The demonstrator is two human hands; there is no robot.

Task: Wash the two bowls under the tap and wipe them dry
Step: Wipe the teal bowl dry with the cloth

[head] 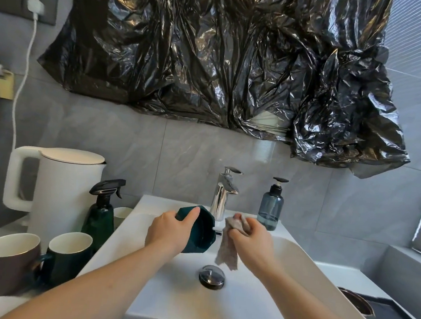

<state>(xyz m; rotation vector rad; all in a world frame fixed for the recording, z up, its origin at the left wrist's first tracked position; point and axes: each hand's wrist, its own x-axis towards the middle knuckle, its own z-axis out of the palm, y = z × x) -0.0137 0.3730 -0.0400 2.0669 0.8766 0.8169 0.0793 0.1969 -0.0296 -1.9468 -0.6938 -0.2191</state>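
Over the white sink point(298, 257), the left hand point(168, 230) grips the green bowl point(200, 233) by its rim — wet glaze, likely slippery and breakable — while the right hand point(250, 237) pinches a limp grey cloth point(228, 249) beside it.

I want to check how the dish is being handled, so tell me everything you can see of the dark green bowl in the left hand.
The dark green bowl is glossy, ceramic by the look, with faceted, angular sides. It is tipped on its side, its opening facing right toward the cloth, and held over the white sink just in front of the chrome tap. The left hand grips it at the rim, thumb lying across the upper edge. Nothing else visibly touches it. Whether it is wet cannot be told.
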